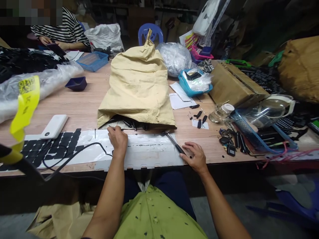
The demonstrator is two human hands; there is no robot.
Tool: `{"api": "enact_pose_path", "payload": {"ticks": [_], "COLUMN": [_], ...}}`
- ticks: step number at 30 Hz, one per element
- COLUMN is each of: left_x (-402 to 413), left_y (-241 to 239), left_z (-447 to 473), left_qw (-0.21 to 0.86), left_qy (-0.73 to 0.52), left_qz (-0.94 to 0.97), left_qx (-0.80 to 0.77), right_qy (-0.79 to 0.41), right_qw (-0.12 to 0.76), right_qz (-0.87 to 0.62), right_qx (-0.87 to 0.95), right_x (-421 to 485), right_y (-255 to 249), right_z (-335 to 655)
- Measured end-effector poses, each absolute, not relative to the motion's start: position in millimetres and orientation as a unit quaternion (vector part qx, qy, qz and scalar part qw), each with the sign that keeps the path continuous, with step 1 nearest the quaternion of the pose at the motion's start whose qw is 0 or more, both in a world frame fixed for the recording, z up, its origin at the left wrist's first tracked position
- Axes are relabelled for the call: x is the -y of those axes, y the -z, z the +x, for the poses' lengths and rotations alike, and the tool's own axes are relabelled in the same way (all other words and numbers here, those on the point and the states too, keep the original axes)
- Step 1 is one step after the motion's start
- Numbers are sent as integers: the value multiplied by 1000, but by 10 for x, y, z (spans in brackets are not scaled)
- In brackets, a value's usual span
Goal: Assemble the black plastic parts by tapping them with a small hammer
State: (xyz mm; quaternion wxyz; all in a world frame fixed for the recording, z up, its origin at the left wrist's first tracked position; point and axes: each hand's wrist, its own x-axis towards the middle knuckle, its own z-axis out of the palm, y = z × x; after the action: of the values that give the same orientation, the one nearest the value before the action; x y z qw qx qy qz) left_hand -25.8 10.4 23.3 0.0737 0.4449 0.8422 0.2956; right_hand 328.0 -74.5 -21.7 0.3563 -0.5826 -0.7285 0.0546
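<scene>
A large tan cloth-like bag (139, 83) stands on the table in front of me, its mouth toward me. Several black pieces (128, 123) show inside the opening. My left hand (117, 139) is at the left of the mouth with its fingers curled together; what they hold, if anything, is hidden. On the right, my right hand (195, 156) has its fingers stretched out, thumb beside the handle end of a small hammer (175, 143) with a dark grip. The hammer's head lies by the bag's lower right edge. Under both is a whitish board (149, 154).
A white power bank (54, 126) with a black cable lies left. Small black parts (199, 123), a glass jar (220, 113), a blue basket (264, 132) and a cardboard box (234, 83) are right. Behind left sits a person in a striped top (72, 28).
</scene>
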Motion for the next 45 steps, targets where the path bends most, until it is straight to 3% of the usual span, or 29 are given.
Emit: {"api": "enact_pose_path", "payload": {"ticks": [10,20,25,36,40,45], "left_x": [-143,473,456,380,332,312], "left_y": [-439,-162,-17,-31,-47,-29], "left_z": [-338,180,119,189,205,211], "left_qw": [121,296,284,240,229,231], "left_qy": [-279,-320,-320,-279,-269,-262], "left_qz": [382,649,677,692,708,710], "left_qx": [-872,-623,-599,-621,-611,-611], "right_qy": [-60,-72,-44,-155,-259,-272], "right_qw": [349,320,334,446,420,405], "right_qz": [-593,-602,-641,-633,-629,-625], "right_qx": [723,728,690,614,601,610], "right_x": [713,717,820,1327,1425,1431], "right_y": [192,115,50,-93,-7,94], "right_z": [3265,3192,2929,2553,2435,2337]}}
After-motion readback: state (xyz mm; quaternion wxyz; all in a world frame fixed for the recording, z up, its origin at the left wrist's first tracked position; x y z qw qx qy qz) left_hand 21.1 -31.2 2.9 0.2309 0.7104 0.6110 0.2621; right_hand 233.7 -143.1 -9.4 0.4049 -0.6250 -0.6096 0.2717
